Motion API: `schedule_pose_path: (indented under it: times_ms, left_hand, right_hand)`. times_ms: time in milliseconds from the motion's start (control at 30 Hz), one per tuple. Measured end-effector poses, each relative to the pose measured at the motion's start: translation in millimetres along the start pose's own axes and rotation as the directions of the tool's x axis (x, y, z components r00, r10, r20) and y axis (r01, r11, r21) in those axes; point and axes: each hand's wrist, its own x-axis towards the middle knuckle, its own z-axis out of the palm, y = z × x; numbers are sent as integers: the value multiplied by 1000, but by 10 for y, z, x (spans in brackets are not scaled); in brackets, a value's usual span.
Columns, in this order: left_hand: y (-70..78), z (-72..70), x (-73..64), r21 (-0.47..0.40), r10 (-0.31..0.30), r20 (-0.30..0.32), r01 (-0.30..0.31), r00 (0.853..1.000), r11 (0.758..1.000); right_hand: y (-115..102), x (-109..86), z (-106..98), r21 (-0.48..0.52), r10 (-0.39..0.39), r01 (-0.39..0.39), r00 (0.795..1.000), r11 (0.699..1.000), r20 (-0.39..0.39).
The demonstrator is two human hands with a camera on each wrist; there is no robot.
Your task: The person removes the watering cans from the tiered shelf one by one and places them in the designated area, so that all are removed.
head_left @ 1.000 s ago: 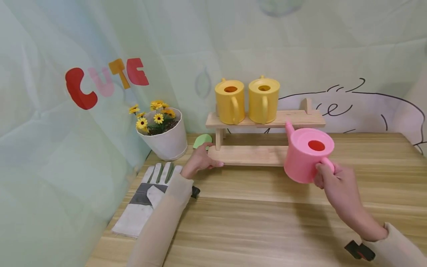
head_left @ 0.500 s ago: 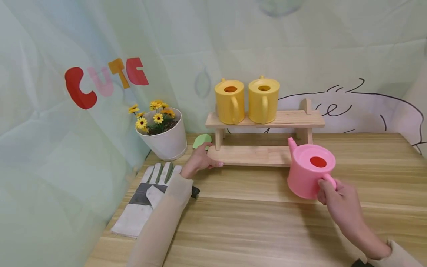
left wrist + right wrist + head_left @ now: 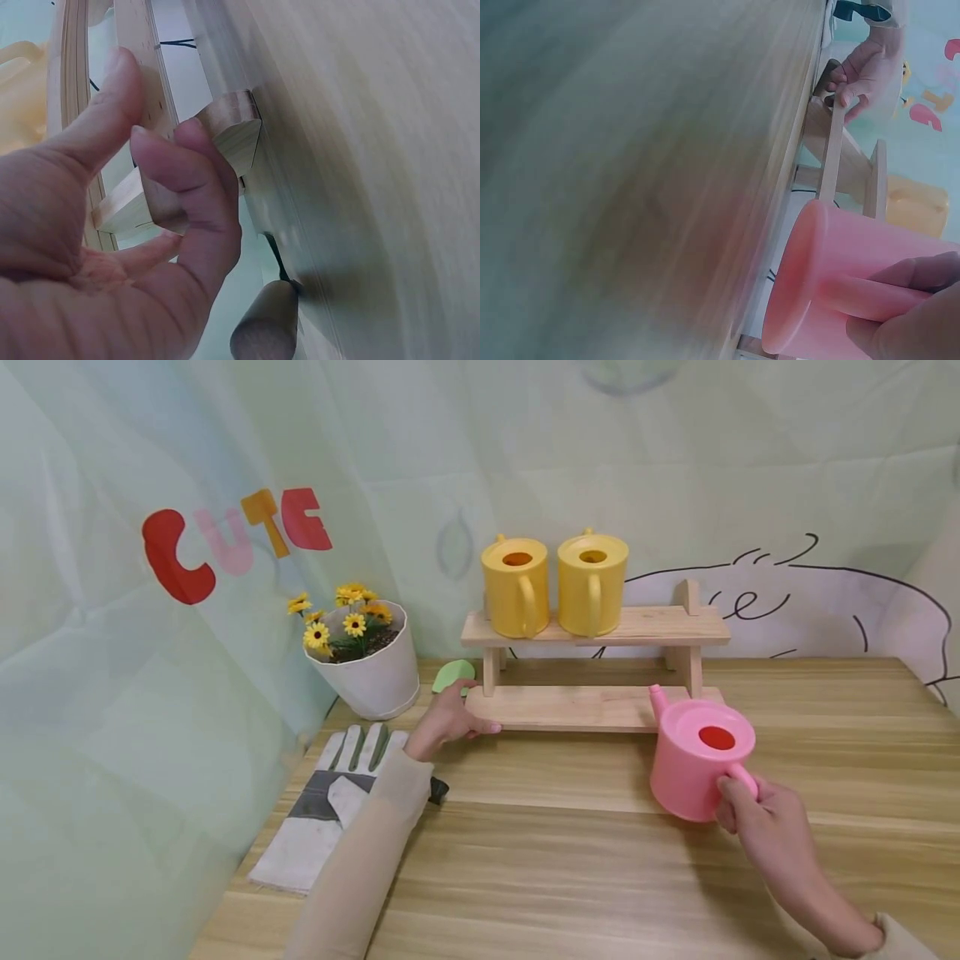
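In the head view, my right hand [image 3: 776, 835] grips the handle of a pink watering can [image 3: 692, 772]. The can is held above the table, its spout pointing away toward the shelf and partly covering the lower board's right end. A two-tier wooden shelf [image 3: 570, 707] stands at the back; my left hand [image 3: 447, 720] holds the left end of its lower board, thumb along the front edge. The left wrist view shows that hand's curled fingers [image 3: 199, 195] around the board end. Two yellow watering cans [image 3: 517, 589] sit side by side on the upper board, handles facing me.
A white pot [image 3: 371, 681] of yellow flowers stands left of the shelf. A work glove [image 3: 322, 814] lies by the left forearm. Behind the left hand is a green rounded piece [image 3: 454, 674]; a rod-like handle [image 3: 266, 322] shows in the left wrist view. A curtain hangs behind.
My right hand has brought the pink watering can back toward me and lower, away from the shelf, uncovering more of the lower board. The left hand stays at the shelf end.
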Motion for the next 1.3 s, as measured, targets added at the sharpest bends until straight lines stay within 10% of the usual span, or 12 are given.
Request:
schedule_pose_path:
  times_ms: [700,1300]
  left_hand:
    - [16,-1,6,5,-15,11,15,1000,1000]
    - [16,-1,11,9,-26,11,26,1000,1000]
  right_hand:
    - [57,12,-33,-14,9,-9,1000,1000,11]
    - [68,-2,-88,-86,176,-176,984,981,-8]
